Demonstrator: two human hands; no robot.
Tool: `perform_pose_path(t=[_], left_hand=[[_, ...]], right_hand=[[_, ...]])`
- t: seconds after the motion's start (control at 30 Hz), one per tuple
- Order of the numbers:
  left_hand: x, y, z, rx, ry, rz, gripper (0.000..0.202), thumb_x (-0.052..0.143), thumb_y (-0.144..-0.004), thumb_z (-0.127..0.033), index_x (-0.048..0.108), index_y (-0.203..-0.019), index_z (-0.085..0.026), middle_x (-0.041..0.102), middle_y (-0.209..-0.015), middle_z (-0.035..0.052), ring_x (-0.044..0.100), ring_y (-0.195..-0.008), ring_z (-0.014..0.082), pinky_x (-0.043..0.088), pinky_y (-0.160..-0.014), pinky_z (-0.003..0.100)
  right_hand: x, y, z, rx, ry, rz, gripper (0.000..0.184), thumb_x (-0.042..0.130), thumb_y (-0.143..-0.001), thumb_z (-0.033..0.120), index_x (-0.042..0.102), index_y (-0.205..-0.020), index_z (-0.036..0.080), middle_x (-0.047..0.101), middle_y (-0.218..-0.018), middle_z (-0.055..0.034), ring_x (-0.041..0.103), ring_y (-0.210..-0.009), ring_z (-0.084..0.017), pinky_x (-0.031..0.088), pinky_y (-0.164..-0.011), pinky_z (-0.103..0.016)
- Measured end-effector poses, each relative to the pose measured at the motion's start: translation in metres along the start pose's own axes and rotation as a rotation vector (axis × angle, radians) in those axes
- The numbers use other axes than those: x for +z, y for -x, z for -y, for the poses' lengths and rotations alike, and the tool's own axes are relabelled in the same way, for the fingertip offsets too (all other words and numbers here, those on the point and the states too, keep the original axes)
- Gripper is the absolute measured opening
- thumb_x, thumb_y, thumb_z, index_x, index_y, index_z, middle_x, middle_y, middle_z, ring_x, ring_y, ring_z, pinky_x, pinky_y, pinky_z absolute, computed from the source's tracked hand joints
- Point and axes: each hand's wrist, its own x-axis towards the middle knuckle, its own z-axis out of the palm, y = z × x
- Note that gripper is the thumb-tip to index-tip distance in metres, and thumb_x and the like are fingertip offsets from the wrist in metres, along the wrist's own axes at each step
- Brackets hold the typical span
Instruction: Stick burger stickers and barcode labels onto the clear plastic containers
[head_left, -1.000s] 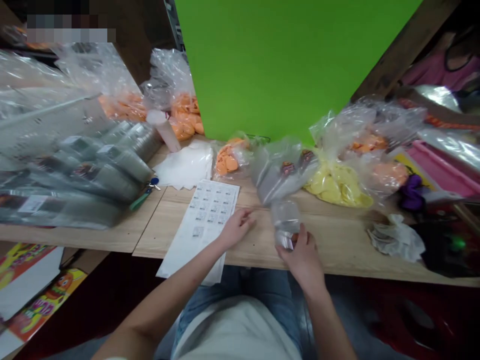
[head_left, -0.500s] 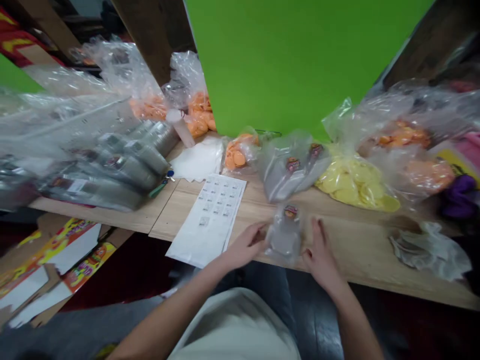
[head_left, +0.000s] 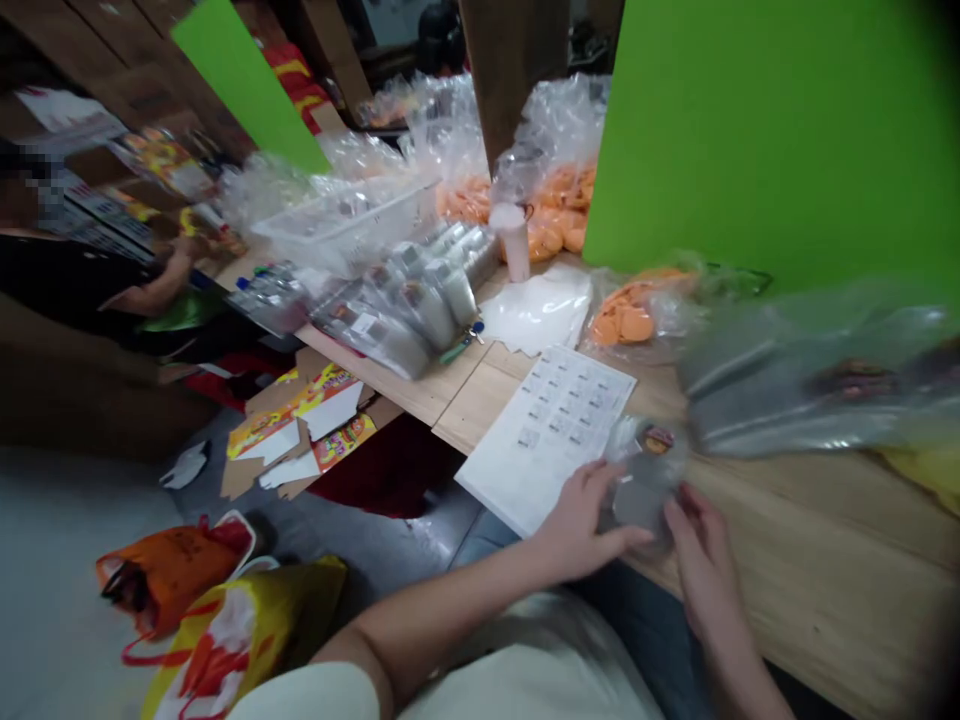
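A small clear plastic bag [head_left: 645, 478] with a round printed sticker is pressed between my hands at the table's front edge. Its contents are blurred and partly hidden. My left hand [head_left: 581, 522] grips it from the left, beside the lower corner of a white sheet of printed labels [head_left: 544, 440]. My right hand [head_left: 701, 560] holds its other side, fingers against the plastic. Just beyond, a large blurred bag of grey packets [head_left: 810, 385] lies on the light wooden table [head_left: 810, 560].
Bagged orange discs [head_left: 637, 320] and a white-capped tube [head_left: 514, 240] stand behind the sheet, beside a white sheet pile [head_left: 536, 310] and keys [head_left: 469, 340]. A green panel [head_left: 772, 130] rises behind. A co-worker's arm [head_left: 150, 290] shows far left. Flattened cardboard [head_left: 300, 430] and shopping bags [head_left: 240, 640] lie on the floor.
The view has swung left, showing more of the room and floor. The small bag has gone from upright in my right hand to lying pressed between both hands, nearer the label sheet.
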Motion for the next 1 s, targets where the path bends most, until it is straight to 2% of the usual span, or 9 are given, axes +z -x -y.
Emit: perform_pose_path(t=[0.07, 0.23, 0.3, 0.4, 0.5, 0.7, 0.83, 0.93, 1.0], left_hand=[[-0.012, 0.003, 0.005, 0.024, 0.032, -0.019, 0.082, 0.067, -0.069, -0.048, 0.028, -0.136, -0.02, 0.033, -0.138, 0.0157, 0.029, -0.129, 0.0298, 0.027, -0.106, 0.046], [-0.053, 0.055, 0.045, -0.331, 0.023, -0.792, 0.047, 0.06, -0.078, -0.037, 0.039, -0.117, -0.022, 0.04, -0.121, 0.0102, 0.043, -0.113, 0.0217, 0.04, -0.093, 0.038], [-0.06, 0.076, 0.063, -0.603, 0.165, -0.923, 0.052, 0.063, -0.073, -0.041, 0.037, -0.113, -0.022, 0.043, -0.113, 0.0089, 0.047, -0.106, 0.0198, 0.044, -0.087, 0.036], [-0.056, 0.088, 0.079, -0.826, 0.537, -0.817, 0.057, 0.067, -0.068, -0.044, 0.035, -0.109, -0.021, 0.05, -0.103, 0.0064, 0.055, -0.089, 0.016, 0.048, -0.075, 0.032], [-0.056, 0.081, 0.084, -0.782, 0.646, -0.738, 0.045, 0.068, -0.066, -0.043, 0.044, -0.096, -0.019, 0.054, -0.085, 0.0013, 0.055, -0.073, 0.0111, 0.046, -0.064, 0.025], [-0.106, 0.075, 0.089, -0.695, 0.464, -0.761, 0.035, 0.069, -0.064, -0.037, 0.051, -0.086, -0.017, 0.052, -0.072, -0.003, 0.049, -0.063, 0.0089, 0.039, -0.055, 0.019], [-0.141, 0.079, 0.087, -0.643, 0.346, -0.453, 0.028, 0.071, -0.061, -0.029, 0.055, -0.081, -0.017, 0.052, -0.07, -0.0038, 0.049, -0.063, 0.0093, 0.039, -0.056, 0.018], [-0.156, 0.084, 0.083, -0.706, 0.641, -0.169, 0.033, 0.069, -0.063, -0.034, 0.06, -0.091, -0.019, 0.062, -0.084, 0.0017, 0.058, -0.076, 0.0155, 0.046, -0.066, 0.025], [-0.162, 0.085, 0.082, -0.798, 0.839, -0.105, 0.038, 0.065, -0.068, -0.045, 0.063, -0.093, -0.017, 0.065, -0.087, 0.0071, 0.061, -0.079, 0.0199, 0.049, -0.07, 0.031]], right_hand=[[-0.004, -0.004, 0.01, -0.054, 0.038, -0.029, 0.058, 0.052, -0.077, 0.049, 0.045, -0.124, 0.017, 0.052, -0.125, -0.0106, 0.049, -0.113, -0.024, 0.041, -0.094, -0.042], [-0.023, 0.025, 0.028, -0.597, 0.485, -0.28, 0.043, 0.052, -0.08, 0.026, 0.049, -0.122, 0.018, 0.054, -0.119, -0.0117, 0.05, -0.111, -0.024, 0.037, -0.097, -0.048], [-0.011, 0.044, 0.033, -0.872, 0.632, -0.148, 0.042, 0.052, -0.078, 0.016, 0.051, -0.12, 0.02, 0.058, -0.113, -0.01, 0.05, -0.112, -0.024, 0.038, -0.097, -0.047], [0.033, 0.058, 0.032, -1.1, 0.741, 0.286, 0.044, 0.048, -0.079, 0.011, 0.049, -0.122, 0.019, 0.056, -0.119, -0.0099, 0.043, -0.121, -0.025, 0.04, -0.098, -0.043], [0.08, 0.056, 0.018, -1.089, 0.904, 0.482, 0.041, 0.045, -0.082, 0.015, 0.049, -0.124, 0.013, 0.049, -0.13, -0.0123, 0.033, -0.129, -0.028, 0.037, -0.101, -0.045], [0.102, 0.047, -0.004, -1.014, 1.016, 0.63, 0.035, 0.045, -0.085, 0.022, 0.054, -0.118, 0.014, 0.05, -0.129, -0.0116, 0.039, -0.123, -0.028, 0.038, -0.098, -0.044], [0.105, 0.044, 0.001, -0.976, 0.906, 0.633, 0.031, 0.044, -0.086, 0.023, 0.056, -0.114, 0.017, 0.057, -0.12, -0.009, 0.047, -0.112, -0.023, 0.041, -0.095, -0.041], [0.112, 0.043, 0.005, -0.915, 0.888, 0.548, 0.03, 0.045, -0.086, 0.023, 0.056, -0.113, 0.016, 0.057, -0.118, -0.0109, 0.048, -0.11, -0.023, 0.043, -0.092, -0.042], [0.116, 0.045, 0.005, -0.923, 0.903, 0.562, 0.029, 0.046, -0.085, 0.021, 0.058, -0.111, 0.018, 0.056, -0.119, -0.0107, 0.047, -0.112, -0.025, 0.043, -0.091, -0.044]])
